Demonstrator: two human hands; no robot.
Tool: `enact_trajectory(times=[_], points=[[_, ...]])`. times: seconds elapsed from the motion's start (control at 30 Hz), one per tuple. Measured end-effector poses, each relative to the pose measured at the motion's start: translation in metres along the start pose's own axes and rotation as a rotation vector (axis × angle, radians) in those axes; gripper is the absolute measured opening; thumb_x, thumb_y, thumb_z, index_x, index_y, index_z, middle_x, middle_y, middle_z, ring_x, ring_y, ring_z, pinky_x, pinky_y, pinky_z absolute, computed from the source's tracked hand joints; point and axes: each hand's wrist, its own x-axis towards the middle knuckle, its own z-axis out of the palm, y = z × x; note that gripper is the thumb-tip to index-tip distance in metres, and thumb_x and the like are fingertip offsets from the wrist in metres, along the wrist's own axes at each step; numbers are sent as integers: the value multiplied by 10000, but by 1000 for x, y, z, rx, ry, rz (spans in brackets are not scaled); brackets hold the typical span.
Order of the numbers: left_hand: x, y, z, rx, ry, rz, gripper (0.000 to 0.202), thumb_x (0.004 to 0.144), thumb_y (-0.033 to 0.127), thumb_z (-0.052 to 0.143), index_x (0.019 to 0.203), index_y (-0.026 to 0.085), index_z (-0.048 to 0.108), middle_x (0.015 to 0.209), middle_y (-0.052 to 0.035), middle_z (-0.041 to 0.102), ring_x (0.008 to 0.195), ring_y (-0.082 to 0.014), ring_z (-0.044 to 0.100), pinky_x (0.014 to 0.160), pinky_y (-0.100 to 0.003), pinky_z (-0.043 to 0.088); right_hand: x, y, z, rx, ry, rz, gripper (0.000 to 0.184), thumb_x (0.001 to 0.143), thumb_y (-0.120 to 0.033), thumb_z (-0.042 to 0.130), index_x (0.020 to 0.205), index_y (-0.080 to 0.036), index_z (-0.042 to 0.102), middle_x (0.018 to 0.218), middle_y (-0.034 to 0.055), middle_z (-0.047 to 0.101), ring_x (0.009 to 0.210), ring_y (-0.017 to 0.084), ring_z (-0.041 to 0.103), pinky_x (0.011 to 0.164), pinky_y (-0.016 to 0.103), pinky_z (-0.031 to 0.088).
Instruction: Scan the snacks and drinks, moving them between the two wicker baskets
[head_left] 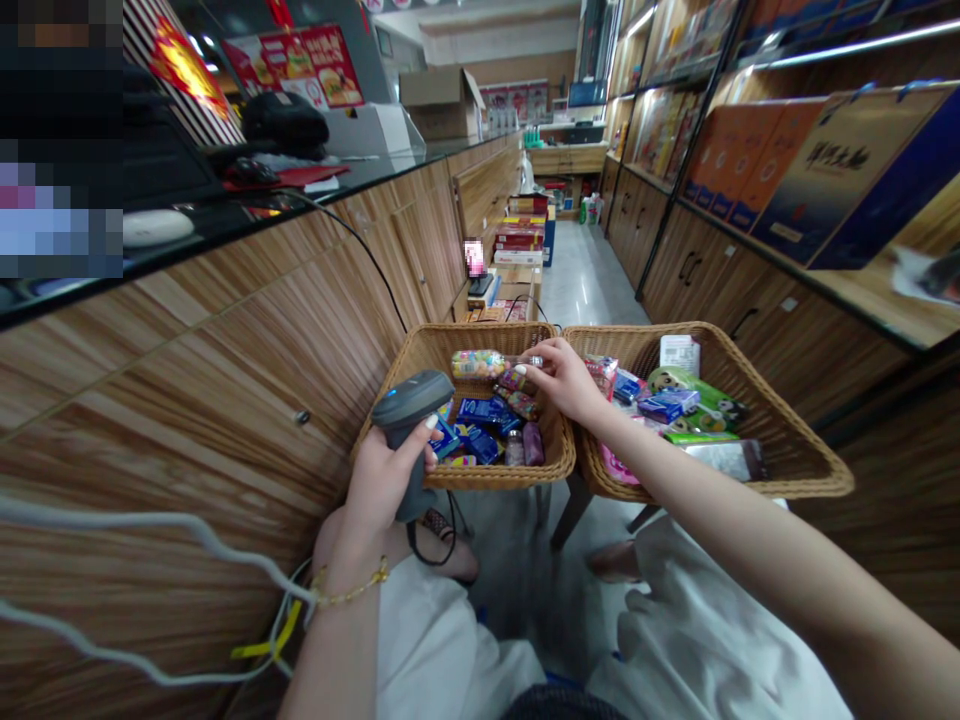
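My left hand (pixel 382 490) is shut around the handle of a grey handheld barcode scanner (pixel 409 400), whose head points up and forward over the left wicker basket (pixel 457 345). That basket holds blue sachets (pixel 480 443) and small bottles (pixel 523 445). My right hand (pixel 564 380) reaches between the two baskets, its fingertips pinching the capped end of a clear tube of coloured candy (pixel 478 364). The right wicker basket (pixel 675 338) beside it holds mixed packets, including a green-and-white bag (pixel 694 395).
A wood-veneer counter (pixel 225 400) with a dark glass top runs along the left, and a white cable (pixel 150 630) hangs across its front. Shelves of boxed goods (pixel 840 180) line the right. A shiny-floored aisle (pixel 585 285) lies ahead. White cloth covers my lap below the baskets.
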Motion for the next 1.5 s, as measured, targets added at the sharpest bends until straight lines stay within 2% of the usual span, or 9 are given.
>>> enact_trajectory(times=[0.37,0.57,0.8,0.93,1.07,1.2,1.27,1.37,1.5], points=[[2,-3,-1,17,14,-7,411,765,550,821,782,157,702,581,-5,679,500,-150,611,510,-240,514,-1,-3,2,26,17,19,193,902,-319,724,1020,-175,776,1077,106,585,1099,263,608,888,380,583],[2,-4,-1,50,16,24,413,787,559,796,828,156,716,610,-10,692,514,-165,620,530,-261,521,-2,-6,-1,13,1,7,181,915,-339,718,1005,-187,760,1046,80,577,967,226,618,860,380,584],[0,2,1,46,12,18,437,764,575,803,823,151,718,584,-9,677,499,-165,609,511,-260,510,1,-8,-6,-6,49,-18,197,922,-402,712,991,-223,752,1054,84,588,1036,248,616,816,373,594],[0,5,2,46,0,34,412,767,550,808,829,153,713,590,-9,686,497,-161,609,504,-254,510,3,-19,-36,-72,183,-102,310,923,-533,696,927,-226,737,1093,108,604,1054,275,630,829,435,598],[0,5,1,42,-11,32,403,768,546,811,816,158,714,585,-6,686,497,-162,607,512,-257,518,-4,-25,-92,-207,331,-116,357,915,-597,676,889,-243,719,1078,104,633,1021,271,647,849,454,587],[1,2,0,32,-13,19,420,753,554,825,822,152,724,608,-16,703,495,-160,603,505,-256,513,-19,1,-150,-357,422,10,402,937,-610,609,816,-236,695,986,100,659,965,270,645,877,463,552],[1,2,0,30,-17,20,415,761,549,821,810,147,726,588,-12,690,495,-156,600,509,-251,509,-26,22,-170,-437,384,91,445,943,-628,565,758,-239,680,867,86,645,916,276,636,880,479,532],[0,3,0,26,-18,26,394,767,532,815,785,149,724,566,-4,674,493,-152,594,508,-244,498,-33,47,-179,-632,356,101,438,918,-629,557,790,-235,699,867,108,645,987,329,618,936,552,484],[0,5,1,22,-18,22,382,764,524,807,768,152,718,560,-1,672,483,-147,584,496,-240,486,-30,44,-159,-770,331,11,326,908,-490,583,992,-218,741,1073,165,661,1164,374,564,1011,590,421]])
